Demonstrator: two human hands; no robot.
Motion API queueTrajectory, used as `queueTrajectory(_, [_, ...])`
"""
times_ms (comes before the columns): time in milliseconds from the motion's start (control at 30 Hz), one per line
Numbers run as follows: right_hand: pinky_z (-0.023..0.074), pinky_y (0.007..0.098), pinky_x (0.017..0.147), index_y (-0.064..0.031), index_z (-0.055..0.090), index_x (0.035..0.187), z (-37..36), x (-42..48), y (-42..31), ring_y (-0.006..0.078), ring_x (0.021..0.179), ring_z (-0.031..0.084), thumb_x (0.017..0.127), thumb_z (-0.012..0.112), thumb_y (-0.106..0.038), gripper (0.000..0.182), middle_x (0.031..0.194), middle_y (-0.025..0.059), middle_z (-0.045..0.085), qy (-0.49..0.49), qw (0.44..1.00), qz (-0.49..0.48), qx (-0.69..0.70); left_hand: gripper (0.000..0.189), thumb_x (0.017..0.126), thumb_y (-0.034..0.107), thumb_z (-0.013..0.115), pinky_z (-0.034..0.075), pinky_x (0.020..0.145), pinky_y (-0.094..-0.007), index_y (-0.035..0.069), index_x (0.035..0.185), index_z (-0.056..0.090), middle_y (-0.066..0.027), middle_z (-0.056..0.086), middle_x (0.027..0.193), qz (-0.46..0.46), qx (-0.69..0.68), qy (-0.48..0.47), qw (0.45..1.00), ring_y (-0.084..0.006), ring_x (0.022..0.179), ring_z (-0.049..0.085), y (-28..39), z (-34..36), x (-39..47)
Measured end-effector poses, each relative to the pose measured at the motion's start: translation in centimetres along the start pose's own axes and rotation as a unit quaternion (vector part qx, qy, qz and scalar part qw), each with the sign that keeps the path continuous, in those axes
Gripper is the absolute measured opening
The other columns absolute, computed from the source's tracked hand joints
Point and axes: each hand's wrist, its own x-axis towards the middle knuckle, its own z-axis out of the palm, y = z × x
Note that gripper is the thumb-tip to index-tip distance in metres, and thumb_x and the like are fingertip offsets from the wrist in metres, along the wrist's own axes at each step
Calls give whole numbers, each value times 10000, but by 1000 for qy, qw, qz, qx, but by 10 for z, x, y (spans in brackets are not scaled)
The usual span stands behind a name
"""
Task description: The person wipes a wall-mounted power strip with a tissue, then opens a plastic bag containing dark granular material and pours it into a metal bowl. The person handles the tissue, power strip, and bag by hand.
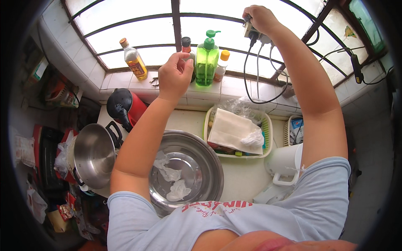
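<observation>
My right hand [262,19] is raised to the window bars, its fingers closed on a small grey mesh-like thing [247,18] that I cannot make out fully. Directly below it hangs a power strip [250,30] with a black plug [253,36] and pale plugs in it. My left hand [175,75] hovers before the tiled sill with fingers loosely curled, thumb apart, and nothing visible in them. Behind it a dark-capped bottle [186,44] is partly hidden. A green pump bottle [207,62] and a yellow-capped bottle [221,65] stand to its right.
A bottle of yellow liquid [135,61] stands at the sill's left. On the counter are a red-and-black kettle [132,106], a steel pot [94,153], a steel basin [207,169] holding crumpled white tissue, a full plastic basket [267,138] and a white jug [282,160]. Cords [246,78] dangle over the sill.
</observation>
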Motion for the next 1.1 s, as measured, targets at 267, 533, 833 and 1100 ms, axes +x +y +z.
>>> queueTrajectory(267, [523,395,848,-40,677,997,-18,-32,77,287,893,665,829,542,23,225,983,146,677,-29,996,51,-63,168,874,160,658,460,561,-241,36,987,657,-17,618,667,-1,-3,-2,1000,-87,575,557,-1,-11,-5])
queueTrajectory(533, [477,381,968,-59,687,1066,4,-25,15,265,1065,597,889,554,-68,221,1076,94,668,37,997,-31,-52,202,846,167,628,500,612,-323,80,1020,681,-40,643,736,98,24,-41,994,-194,615,600,33,35,23])
queueTrajectory(833, [465,364,1005,-63,705,1082,2,-39,27,259,1106,585,864,545,-32,271,1130,83,670,38,998,-4,-53,512,862,78,514,353,1009,-407,178,1363,540,-48,530,1188,197,368,-168,893,-250,1138,428,75,117,99])
queueTrajectory(1100, [452,368,1005,-48,695,1089,-4,-50,47,279,1110,582,835,540,11,303,1132,104,672,32,998,25,-39,573,878,27,456,339,994,-381,214,1419,485,-65,504,1123,157,404,-177,884,-239,1088,426,72,122,104])
